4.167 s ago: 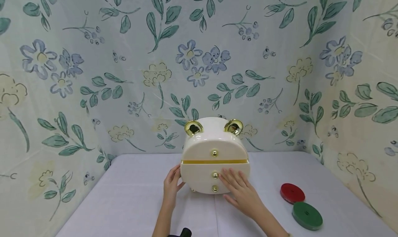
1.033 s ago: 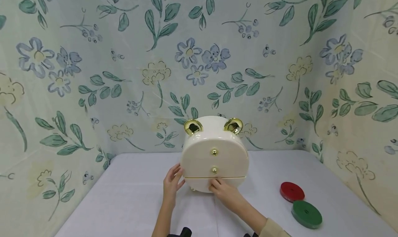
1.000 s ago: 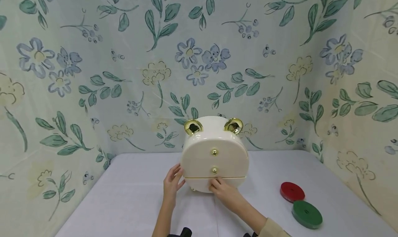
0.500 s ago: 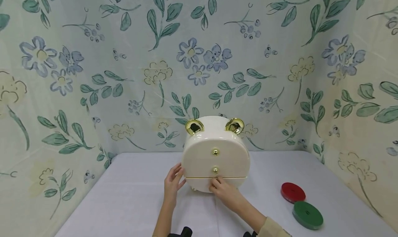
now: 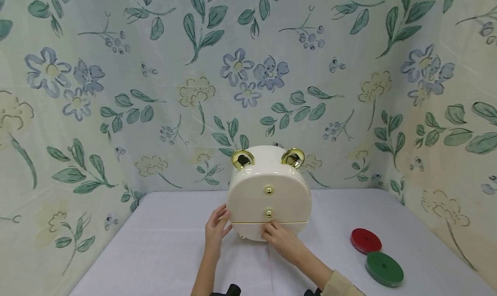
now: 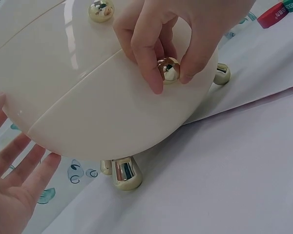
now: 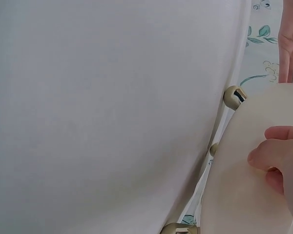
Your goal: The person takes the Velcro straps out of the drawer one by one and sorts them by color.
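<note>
A glossy cream storage box (image 5: 248, 203) with rounded sides and gold ears stands mid-table, its drawers flush. Two gold knobs show one above the other on its front. In the left wrist view, my right hand (image 6: 156, 31) pinches the lowest gold knob (image 6: 170, 73) between thumb and fingers; the head view hides this knob behind that hand. My left hand (image 5: 215, 229) rests at the box's left side, fingers extended with the tips against its edge. Short gold feet (image 6: 127, 174) carry the box.
To the right, a red disc-shaped roll (image 5: 366, 240) lies against a green one (image 5: 384, 269) on the white tablecloth (image 5: 163, 244). Floral fabric (image 5: 248, 50) hangs behind and at both sides. Dark objects (image 5: 232, 290) show at the front edge.
Several seconds ago the middle drawer stood out with my right hand flat on it; now that drawer is in and this hand pinches the lowest knob. Over the last second both hands hold still.
</note>
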Demonstrator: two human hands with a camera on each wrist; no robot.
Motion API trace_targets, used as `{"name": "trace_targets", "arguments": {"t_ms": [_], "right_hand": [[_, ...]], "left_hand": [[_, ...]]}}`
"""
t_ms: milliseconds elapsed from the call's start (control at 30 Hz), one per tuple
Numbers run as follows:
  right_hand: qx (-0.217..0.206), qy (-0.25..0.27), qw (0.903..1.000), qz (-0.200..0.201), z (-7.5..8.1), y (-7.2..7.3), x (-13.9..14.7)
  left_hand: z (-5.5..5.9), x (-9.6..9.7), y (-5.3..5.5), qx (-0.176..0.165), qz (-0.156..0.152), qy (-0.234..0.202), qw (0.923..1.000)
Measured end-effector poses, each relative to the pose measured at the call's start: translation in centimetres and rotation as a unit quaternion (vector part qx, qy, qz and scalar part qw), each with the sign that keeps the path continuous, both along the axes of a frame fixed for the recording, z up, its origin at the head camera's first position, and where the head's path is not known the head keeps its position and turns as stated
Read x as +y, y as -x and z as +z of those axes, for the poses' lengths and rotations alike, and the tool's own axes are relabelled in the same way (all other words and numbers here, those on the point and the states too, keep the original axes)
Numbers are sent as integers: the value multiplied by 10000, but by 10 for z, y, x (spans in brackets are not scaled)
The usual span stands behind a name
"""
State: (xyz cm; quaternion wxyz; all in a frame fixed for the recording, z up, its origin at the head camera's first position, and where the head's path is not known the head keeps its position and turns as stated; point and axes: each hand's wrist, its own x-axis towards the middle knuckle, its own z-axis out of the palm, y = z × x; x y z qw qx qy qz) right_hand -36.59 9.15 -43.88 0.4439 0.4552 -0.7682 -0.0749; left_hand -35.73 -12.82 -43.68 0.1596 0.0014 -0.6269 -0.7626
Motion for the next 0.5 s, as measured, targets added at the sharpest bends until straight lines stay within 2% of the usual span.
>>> {"name": "trace_targets", "arguments": {"t_ms": [500], "right_hand": [[0,-277,9996,24,3,-7,2]], "left_hand": [[2,2,0,-122,112,107,9998]]}}
